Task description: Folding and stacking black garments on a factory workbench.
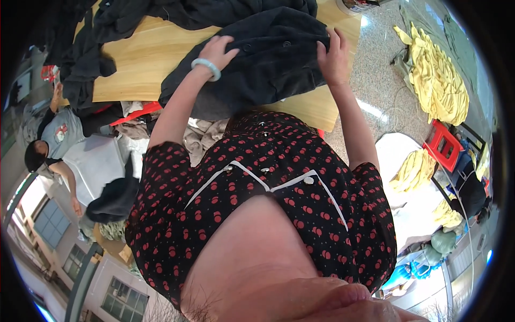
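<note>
A black button-front garment (268, 59), dark and soft-looking, lies spread on the wooden table in front of me. Two round buttons show on its upper side. My left hand (215, 55), with a pale bangle at the wrist, rests on the garment's left part, fingers and thumb apart. At the garment's right edge is my right hand (335, 56), its thumb on the cloth side and its fingers stretched along the border. Neither hand visibly lifts any cloth.
More black cloth (188, 12) is heaped along the far side of the wooden table (134, 59). Yellow cloth (437, 80) lies to the right, near a red stool (444, 145). A co-worker (59, 134) sits at the left by a white surface; another person (472, 188) is at far right.
</note>
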A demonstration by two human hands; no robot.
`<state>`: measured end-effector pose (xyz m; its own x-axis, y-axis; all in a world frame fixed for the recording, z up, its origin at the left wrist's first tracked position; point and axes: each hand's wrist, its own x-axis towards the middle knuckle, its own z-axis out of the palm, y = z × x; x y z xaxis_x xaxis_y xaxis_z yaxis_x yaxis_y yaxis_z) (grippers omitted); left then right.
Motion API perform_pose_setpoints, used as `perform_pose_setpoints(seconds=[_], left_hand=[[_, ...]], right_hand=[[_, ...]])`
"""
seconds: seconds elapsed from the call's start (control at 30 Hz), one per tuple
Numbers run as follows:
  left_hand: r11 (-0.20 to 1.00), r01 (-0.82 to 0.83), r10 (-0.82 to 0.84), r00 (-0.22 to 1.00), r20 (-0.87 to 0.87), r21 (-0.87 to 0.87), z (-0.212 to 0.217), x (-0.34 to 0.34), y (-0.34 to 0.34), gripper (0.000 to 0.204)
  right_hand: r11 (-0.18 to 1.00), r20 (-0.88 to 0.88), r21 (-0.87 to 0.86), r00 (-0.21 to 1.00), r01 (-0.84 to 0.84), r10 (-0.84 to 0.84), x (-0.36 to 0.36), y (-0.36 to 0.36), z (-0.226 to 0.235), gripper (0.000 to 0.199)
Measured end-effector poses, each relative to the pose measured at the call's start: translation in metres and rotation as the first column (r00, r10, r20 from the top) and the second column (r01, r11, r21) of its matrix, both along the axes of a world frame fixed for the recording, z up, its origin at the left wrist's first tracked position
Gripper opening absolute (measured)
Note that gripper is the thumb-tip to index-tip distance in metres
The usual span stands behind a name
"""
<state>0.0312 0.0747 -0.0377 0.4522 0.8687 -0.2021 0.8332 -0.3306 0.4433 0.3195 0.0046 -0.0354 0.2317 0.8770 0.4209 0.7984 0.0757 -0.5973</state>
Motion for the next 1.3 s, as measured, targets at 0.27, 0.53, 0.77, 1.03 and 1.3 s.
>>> perform_pose_setpoints(seconds=[0.27, 0.53, 0.77, 1.03, 1.3], left_hand=[[0.964, 0.254, -0.257, 0.966, -0.033, -0.082, -0.052, 0.112, 0.038, 0.04], [0.9, 0.304, -0.333, 0.942, -0.041, -0.312, -0.044, 0.125, 0.029, 0.041], [0.874, 0.277, -0.303, 0.953, -0.004, -0.399, -0.04, 0.127, 0.02, 0.036], [0.832, 0.115, -0.037, 0.988, 0.152, -0.543, -0.037, 0.124, 0.013, 0.034], [0.843, 0.124, -0.034, 0.984, 0.177, -0.524, -0.031, 0.124, 0.011, 0.034]], right_hand=[[0.89, 0.254, -0.341, 0.882, -0.302, 0.397, -0.026, -0.003, -0.022, 0.038], [0.82, 0.292, -0.441, 0.806, -0.364, 0.515, -0.027, -0.013, -0.028, 0.024], [0.844, 0.149, -0.383, 0.877, -0.375, 0.457, -0.031, -0.013, -0.033, 0.009], [0.875, -0.011, -0.291, 0.916, -0.387, 0.402, -0.032, -0.009, -0.027, 0.016], [0.908, 0.09, -0.297, 0.938, -0.295, 0.334, -0.029, -0.012, -0.025, 0.013]])
